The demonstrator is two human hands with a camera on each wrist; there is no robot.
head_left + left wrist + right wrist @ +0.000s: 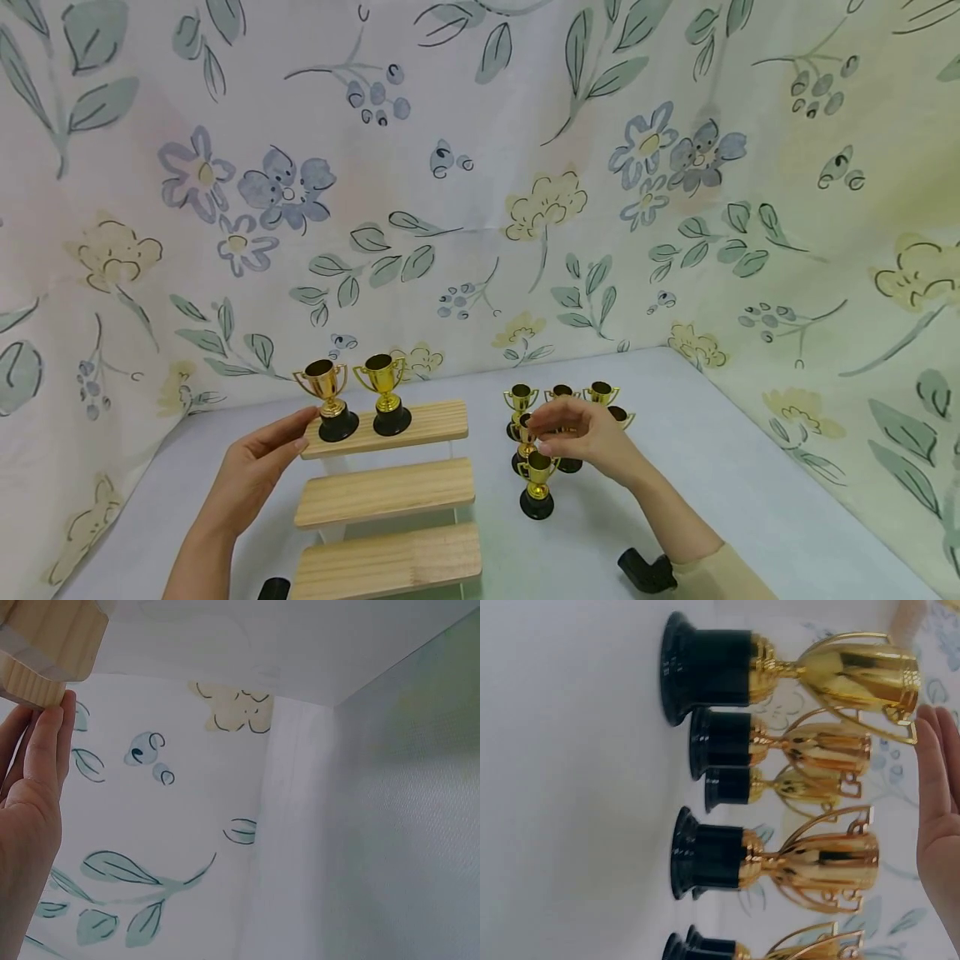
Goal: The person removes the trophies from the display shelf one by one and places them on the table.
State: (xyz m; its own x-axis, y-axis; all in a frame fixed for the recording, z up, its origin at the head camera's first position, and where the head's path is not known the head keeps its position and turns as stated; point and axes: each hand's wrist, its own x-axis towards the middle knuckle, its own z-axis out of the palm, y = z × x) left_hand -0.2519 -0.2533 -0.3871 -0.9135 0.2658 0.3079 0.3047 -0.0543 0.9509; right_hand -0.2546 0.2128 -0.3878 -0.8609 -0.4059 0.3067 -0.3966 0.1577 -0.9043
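Note:
My left hand [243,475] is at the left end of the top wooden shelf [438,423], its straight fingertips right at the board's end. Beside those fingertips a bronze-toned trophy cup [324,385] stands on its black base. A gold trophy cup [382,383] stands upright to its right on the same board. My right hand [588,437] hovers over a group of small trophies on the table, with loosely bent fingers and nothing held. Its fingertips are close to the rim of the front gold trophy [862,675]; the hand partly hides the cups behind in the head view.
Two lower wooden shelves, the middle one [386,492] and the bottom one [386,560], step down toward me. A black elbow-shaped piece [647,571] lies near my right sleeve, and another black piece [274,589] near the bottom edge. Floral cloth [480,192] hangs behind the table.

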